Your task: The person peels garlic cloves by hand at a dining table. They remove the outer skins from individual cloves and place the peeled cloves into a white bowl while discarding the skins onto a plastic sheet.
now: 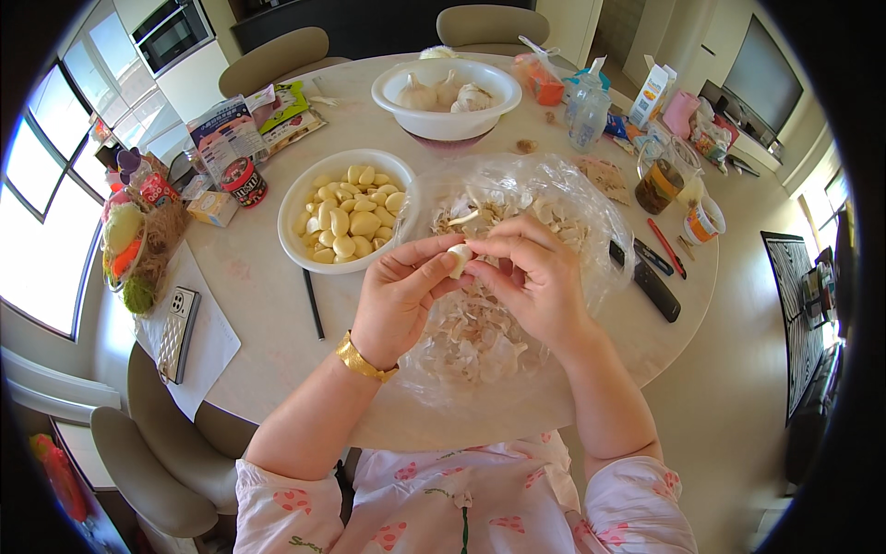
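Observation:
Between the fingertips of both hands is a pale garlic clove, above a clear plastic bag strewn with garlic skins. My left hand pinches the clove with thumb and forefinger, a gold bracelet on that wrist. The fingers of my right hand grip its other side; whether a bit of skin is in them I cannot tell. To the left stands a white bowl full of peeled garlic cloves. Whole garlic bulbs lie in another white bowl farther back.
On the right lie a black remote control, a red pen and a glass mug. A black stick, a phone on paper and a snack tub are at the left. Chairs stand around the table.

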A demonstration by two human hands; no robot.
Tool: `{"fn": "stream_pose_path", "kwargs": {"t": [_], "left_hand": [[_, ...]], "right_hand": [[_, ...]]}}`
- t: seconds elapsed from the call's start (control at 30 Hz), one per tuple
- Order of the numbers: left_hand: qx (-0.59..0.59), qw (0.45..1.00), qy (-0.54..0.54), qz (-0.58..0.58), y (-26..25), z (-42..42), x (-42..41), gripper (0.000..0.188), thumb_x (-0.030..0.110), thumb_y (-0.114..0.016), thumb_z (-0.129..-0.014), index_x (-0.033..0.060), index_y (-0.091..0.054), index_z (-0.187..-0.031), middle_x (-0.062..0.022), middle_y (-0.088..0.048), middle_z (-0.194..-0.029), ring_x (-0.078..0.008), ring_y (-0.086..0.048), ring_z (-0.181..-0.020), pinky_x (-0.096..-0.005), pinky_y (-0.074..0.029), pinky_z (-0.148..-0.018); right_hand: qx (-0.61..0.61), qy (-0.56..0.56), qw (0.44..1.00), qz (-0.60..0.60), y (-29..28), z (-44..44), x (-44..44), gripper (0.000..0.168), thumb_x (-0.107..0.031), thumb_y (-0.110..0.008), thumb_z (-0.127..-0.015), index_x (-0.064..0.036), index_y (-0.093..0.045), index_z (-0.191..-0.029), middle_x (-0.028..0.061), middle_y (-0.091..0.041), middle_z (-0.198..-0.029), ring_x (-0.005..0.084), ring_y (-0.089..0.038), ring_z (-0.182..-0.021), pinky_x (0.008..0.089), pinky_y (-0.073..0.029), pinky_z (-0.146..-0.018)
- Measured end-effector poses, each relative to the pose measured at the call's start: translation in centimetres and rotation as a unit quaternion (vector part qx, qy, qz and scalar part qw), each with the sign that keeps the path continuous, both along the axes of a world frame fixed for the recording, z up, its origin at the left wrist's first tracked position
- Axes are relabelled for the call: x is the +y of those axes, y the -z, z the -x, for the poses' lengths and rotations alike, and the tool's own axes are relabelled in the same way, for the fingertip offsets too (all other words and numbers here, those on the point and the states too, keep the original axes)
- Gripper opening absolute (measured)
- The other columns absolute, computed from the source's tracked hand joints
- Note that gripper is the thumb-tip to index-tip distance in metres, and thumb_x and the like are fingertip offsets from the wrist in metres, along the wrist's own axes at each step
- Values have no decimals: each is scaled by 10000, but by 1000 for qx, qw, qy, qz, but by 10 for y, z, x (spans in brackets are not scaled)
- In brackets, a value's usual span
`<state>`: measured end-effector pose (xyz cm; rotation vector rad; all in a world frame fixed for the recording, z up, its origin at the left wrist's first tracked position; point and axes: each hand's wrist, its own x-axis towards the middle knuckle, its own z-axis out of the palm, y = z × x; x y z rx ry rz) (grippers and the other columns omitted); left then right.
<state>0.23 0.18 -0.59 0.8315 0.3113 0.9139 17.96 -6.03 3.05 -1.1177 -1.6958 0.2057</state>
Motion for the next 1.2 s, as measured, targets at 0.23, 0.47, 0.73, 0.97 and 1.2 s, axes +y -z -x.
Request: {"fn": "stream_pose_path", "kwargs": {"t": [0.23,0.47,0.73,0.97,1.2], "left_hand": [[6,1000,-10,6,2,1,0,203,51,-635,-980,-4,-690,-1167,-100,-718,-1109,-173,-703,-979,-329,-598,-857],[30,999,-18,0,4,2,2,184,60,-636,-982,-1,-692,-1147,-100,-716,-1103,-167,-701,-975,-324,-598,-854],[3,1000,-4,-5,-3,-1,-2,276,37,-605,-994,-19,-647,-1261,-112,-689,-1193,-178,-683,-1048,-337,-590,-933],[20,999,-22,-28,-2,-4,-4,301,-12,-617,-971,-19,-641,-1271,-108,-687,-1201,-176,-674,-1075,-335,-574,-968],[52,995,-35,-82,0,-3,-4,301,-40,-653,-941,-30,-652,-1242,-106,-695,-1175,-165,-667,-1066,-306,-556,-951]], "right_hand": [[-20,18,1000,-12,6,3,1,248,13,-787,-778,-73,-701,-993,35,-647,-911,178,-646,-699,294,-508,-565],[-29,27,999,-22,13,5,4,237,-18,-795,-781,-88,-704,-989,19,-649,-912,161,-634,-643,285,-505,-540],[42,53,998,15,6,2,3,216,-39,-805,-800,-82,-710,-989,22,-637,-905,127,-560,-600,273,-459,-531],[50,41,998,12,2,0,3,172,-17,-807,-798,-63,-691,-916,22,-615,-884,113,-529,-583,266,-433,-523],[58,40,997,26,2,1,2,130,-5,-788,-820,-36,-678,-882,30,-606,-865,107,-539,-600,261,-435,-527]]}}
